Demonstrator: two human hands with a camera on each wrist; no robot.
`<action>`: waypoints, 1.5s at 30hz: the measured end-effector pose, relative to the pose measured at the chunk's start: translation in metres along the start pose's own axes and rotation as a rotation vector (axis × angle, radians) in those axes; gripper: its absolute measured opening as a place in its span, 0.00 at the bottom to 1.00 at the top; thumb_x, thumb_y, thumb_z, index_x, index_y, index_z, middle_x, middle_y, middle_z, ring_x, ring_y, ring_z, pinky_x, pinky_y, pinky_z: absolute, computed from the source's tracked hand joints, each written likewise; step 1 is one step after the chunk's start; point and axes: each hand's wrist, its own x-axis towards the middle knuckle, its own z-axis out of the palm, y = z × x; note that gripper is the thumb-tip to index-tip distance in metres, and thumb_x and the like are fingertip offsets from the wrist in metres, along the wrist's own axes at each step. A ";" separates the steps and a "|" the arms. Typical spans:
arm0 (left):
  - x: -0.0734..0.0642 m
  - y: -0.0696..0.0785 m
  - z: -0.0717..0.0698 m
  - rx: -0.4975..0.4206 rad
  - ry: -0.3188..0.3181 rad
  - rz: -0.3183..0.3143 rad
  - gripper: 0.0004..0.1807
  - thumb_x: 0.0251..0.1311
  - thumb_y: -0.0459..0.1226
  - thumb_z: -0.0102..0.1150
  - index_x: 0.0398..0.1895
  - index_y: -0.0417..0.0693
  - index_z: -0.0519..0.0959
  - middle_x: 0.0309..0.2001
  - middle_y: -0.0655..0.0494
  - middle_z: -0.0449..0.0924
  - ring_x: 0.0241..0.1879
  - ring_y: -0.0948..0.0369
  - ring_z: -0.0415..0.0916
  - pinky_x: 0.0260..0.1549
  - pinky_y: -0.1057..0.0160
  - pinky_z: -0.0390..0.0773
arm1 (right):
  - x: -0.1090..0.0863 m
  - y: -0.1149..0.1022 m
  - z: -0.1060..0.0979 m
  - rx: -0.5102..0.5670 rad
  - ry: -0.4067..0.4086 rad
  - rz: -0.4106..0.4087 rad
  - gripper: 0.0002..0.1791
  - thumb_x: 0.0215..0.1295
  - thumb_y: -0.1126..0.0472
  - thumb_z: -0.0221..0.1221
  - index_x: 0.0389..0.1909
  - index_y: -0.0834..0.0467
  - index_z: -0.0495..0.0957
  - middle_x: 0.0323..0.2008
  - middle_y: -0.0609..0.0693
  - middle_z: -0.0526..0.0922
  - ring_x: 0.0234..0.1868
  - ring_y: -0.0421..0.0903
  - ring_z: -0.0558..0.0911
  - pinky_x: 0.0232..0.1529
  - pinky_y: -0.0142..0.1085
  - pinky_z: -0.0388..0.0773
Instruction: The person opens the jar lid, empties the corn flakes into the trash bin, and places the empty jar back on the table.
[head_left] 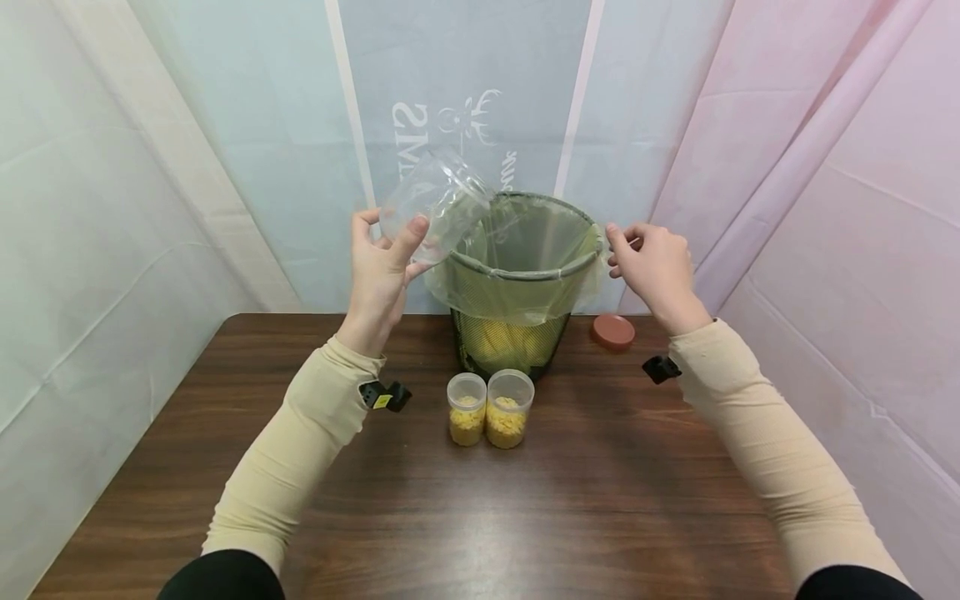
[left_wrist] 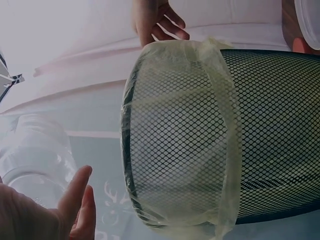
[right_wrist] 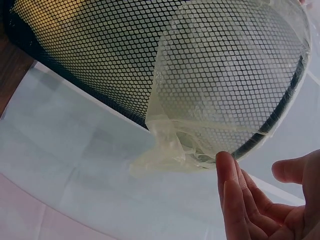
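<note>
A clear plastic jar [head_left: 442, 196] is gripped in my left hand [head_left: 378, 271], tilted with its mouth toward the left side of the bin's rim. The jar looks empty. Beneath it stands a black mesh wastebasket [head_left: 517, 354], lined with a pale yellow-green bag [head_left: 517, 304] folded over the rim; yellow contents show through its lower mesh. On the bin's other side is my right hand [head_left: 656, 262], its fingers loosely bent and holding nothing. In the right wrist view, its fingertips [right_wrist: 225, 162] are right at the rim, with the thumb apart.
Two small clear tubs, a left one [head_left: 467, 425] and a right one [head_left: 507, 425], stand before the bin, partly filled with yellow bits. A reddish-brown round lid [head_left: 613, 332] lies on the wooden table [head_left: 480, 517] right of the bin. Fabric curtains [head_left: 645, 100] hang behind.
</note>
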 end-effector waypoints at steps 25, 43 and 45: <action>-0.007 -0.013 -0.011 -0.181 -0.094 0.059 0.45 0.38 0.45 0.77 0.58 0.49 0.60 0.59 0.35 0.64 0.50 0.40 0.76 0.43 0.46 0.80 | -0.012 0.007 0.001 -0.033 0.002 -0.017 0.35 0.64 0.29 0.39 0.37 0.54 0.80 0.30 0.52 0.87 0.31 0.49 0.84 0.42 0.49 0.73; -0.013 -0.022 -0.026 -0.141 -0.117 0.054 0.48 0.33 0.53 0.77 0.57 0.44 0.62 0.50 0.42 0.68 0.44 0.50 0.80 0.43 0.52 0.82 | -0.025 0.019 0.001 -0.094 -0.014 -0.012 0.38 0.64 0.28 0.37 0.40 0.57 0.80 0.36 0.57 0.85 0.40 0.59 0.81 0.40 0.54 0.72; -0.013 -0.023 -0.027 -0.125 -0.105 0.051 0.49 0.33 0.55 0.76 0.57 0.45 0.63 0.49 0.44 0.71 0.44 0.52 0.80 0.44 0.54 0.82 | -0.027 0.020 0.001 -0.102 -0.023 -0.005 0.39 0.64 0.27 0.37 0.42 0.57 0.79 0.39 0.58 0.85 0.42 0.60 0.80 0.41 0.55 0.72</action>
